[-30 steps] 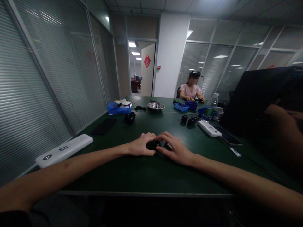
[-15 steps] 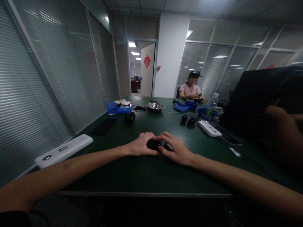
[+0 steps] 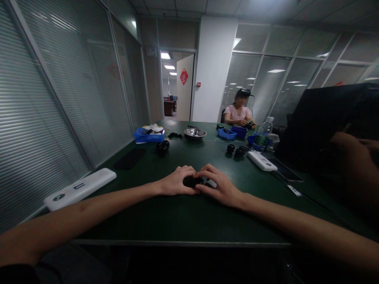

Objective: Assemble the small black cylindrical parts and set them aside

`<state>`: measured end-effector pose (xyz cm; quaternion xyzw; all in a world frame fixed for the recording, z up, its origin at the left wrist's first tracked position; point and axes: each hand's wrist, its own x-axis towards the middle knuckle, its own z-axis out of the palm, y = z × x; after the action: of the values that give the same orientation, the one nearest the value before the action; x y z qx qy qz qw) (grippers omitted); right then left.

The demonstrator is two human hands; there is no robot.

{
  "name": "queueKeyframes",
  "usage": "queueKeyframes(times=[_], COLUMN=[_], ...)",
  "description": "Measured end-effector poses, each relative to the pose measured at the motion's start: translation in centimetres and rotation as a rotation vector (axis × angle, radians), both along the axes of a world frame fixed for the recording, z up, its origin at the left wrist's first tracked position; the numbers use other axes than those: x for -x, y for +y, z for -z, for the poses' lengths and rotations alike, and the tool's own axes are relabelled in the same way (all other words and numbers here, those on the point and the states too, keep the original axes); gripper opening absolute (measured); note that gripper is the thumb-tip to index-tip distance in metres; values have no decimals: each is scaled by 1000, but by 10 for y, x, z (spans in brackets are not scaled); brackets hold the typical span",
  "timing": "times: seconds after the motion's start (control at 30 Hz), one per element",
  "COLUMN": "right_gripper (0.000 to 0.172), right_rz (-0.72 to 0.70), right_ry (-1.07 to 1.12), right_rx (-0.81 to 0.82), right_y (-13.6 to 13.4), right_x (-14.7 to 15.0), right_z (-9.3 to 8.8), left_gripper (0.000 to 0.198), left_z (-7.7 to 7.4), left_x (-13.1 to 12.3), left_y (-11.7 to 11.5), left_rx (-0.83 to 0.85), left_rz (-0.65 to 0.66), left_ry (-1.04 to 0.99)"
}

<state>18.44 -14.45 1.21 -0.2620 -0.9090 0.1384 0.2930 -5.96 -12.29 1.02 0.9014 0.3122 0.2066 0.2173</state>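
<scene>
A small black object [image 3: 191, 181] sits low over the green table [image 3: 177, 221], between my two hands. My left hand [image 3: 179, 180] curves round its left side, thumb in front and fingers behind. My right hand [image 3: 217, 184] closes on it from the right, with thumb and fingertips meeting my left hand's fingertips. The fingers cover part of the object, so its full shape is hidden. Several round black parts [image 3: 162, 148] stand beyond my left hand, and more black parts [image 3: 240, 151] lie beyond my right.
A metal bowl [image 3: 194, 134], a blue basket [image 3: 148, 135], blue trays [image 3: 226, 134] and a bottle [image 3: 263, 134] stand farther back. White power banks [image 3: 81, 188] and phones [image 3: 130, 158] flank my arms. A person [image 3: 238, 112] sits opposite; another person's hand [image 3: 351, 150] is at right.
My right hand's fingertips have shifted slightly left over the black object. The person opposite has lowered the green item. The hand at the far right has moved a little.
</scene>
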Motion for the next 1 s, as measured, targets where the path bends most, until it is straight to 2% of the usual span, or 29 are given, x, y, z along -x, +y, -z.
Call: queueKeyframes(times=[0.1, 0.27, 0.5, 0.63, 0.8, 0.93, 1.0], right_gripper=[27, 36, 25, 35, 38, 50, 49], right_rz=[-28, -86, -59, -95, -36, -93, -88], right_ry=[12, 20, 61, 70, 90, 68, 69], right_rx=[-28, -59, -48, -51, 14, -3, -6], right_y=[-1, -3, -4, -5, -5, -5, -5], right_x=[0, 2, 1, 3, 3, 3, 3], right_z=[-1, 0, 0, -1, -1, 0, -1], left_gripper=[37, 43, 39, 42, 48, 56, 55], left_z=[1, 0, 0, 0, 1, 2, 1], left_x=[1, 1, 1, 1, 3, 4, 4], left_y=[0, -1, -1, -1, -1, -1, -1], left_rx=[-22, -13, -29, -15, 2, 16, 25], left_rz=[35, 40, 40, 48, 40, 34, 23], left_ry=[-7, -9, -9, -6, -7, -10, -8])
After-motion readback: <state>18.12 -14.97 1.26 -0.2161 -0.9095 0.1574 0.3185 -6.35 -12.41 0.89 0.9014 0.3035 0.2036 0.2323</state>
